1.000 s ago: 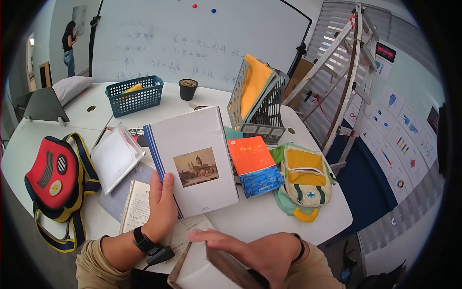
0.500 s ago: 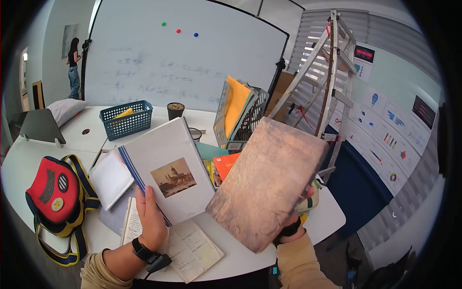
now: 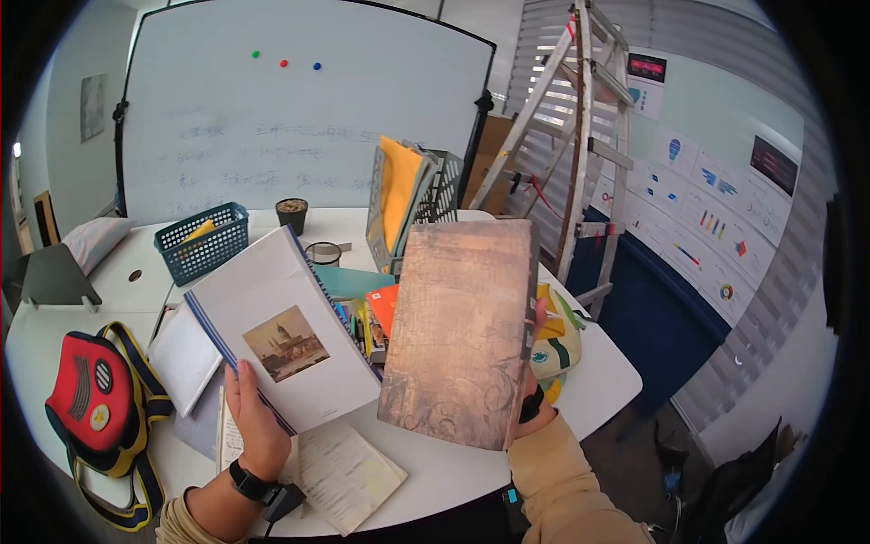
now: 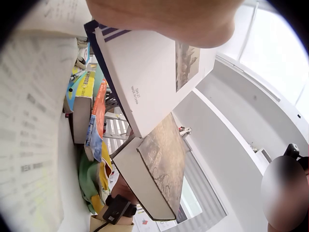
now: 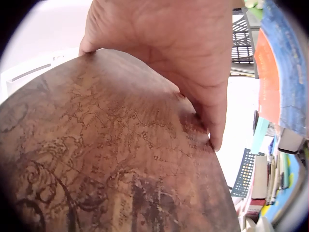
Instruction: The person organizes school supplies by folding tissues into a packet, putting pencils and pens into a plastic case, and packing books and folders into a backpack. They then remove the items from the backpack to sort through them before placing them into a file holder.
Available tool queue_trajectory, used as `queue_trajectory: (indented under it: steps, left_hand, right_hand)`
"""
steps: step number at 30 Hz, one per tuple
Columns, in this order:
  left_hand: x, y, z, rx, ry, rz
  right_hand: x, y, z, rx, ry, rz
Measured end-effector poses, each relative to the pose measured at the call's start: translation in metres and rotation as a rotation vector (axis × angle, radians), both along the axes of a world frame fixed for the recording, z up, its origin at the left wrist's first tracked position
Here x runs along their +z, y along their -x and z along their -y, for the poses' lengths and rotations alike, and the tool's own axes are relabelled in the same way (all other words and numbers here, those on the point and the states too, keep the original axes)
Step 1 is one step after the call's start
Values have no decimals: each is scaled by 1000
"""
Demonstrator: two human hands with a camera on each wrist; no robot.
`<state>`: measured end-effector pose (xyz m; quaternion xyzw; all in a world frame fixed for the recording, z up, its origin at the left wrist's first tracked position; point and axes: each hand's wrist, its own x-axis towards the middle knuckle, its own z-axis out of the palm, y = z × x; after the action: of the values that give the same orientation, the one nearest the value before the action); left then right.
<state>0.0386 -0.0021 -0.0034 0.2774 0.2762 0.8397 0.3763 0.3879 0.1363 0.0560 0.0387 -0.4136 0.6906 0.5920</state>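
Observation:
My left hand grips a white book by its lower left edge, thumb on the front. Its cover has blue stripes along one side and a small picture of a domed building. Held upright beside it is a thick brown book with an aged, map-like cover, which my right hand grips along its right edge. From the left wrist view, the brown book's pale page block shows, its corner close to the white book. Most of the right hand is hidden behind the brown book in the head view.
Below the books lies a handwritten notebook. A red backpack and a clear white folder are at left. Behind stand a teal basket, a plant pot and a file rack. A green-yellow bag sits right, a stepladder beyond.
The brown book has come up from low near my body, edge-on, to stand cover-facing beside the white book. The head view has turned right, and the white book sits farther left in it.

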Motion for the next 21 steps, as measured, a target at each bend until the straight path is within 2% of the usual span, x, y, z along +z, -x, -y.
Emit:
queue_trajectory:
  steps: [10,14,17,19,20,21]
  left_hand:
    - [0,4,2,-32,-13,-60]
    - [16,-3,7,-43,-6,-77]
    - [8,8,1,-215,84,-127]
    - [6,4,2,-345,172,-170]
    - [7,-1,3,-409,215,-191]
    - [7,-5,3,-431,232,-182]
  right_hand:
    - [8,0,8,70,25,101]
    - [11,9,16,138,49,179]
    - [6,23,22,192,90,247]
    - [-14,34,21,179,150,235]
    - [-25,38,19,335,151,143]
    - [-30,45,22,322,180,182]
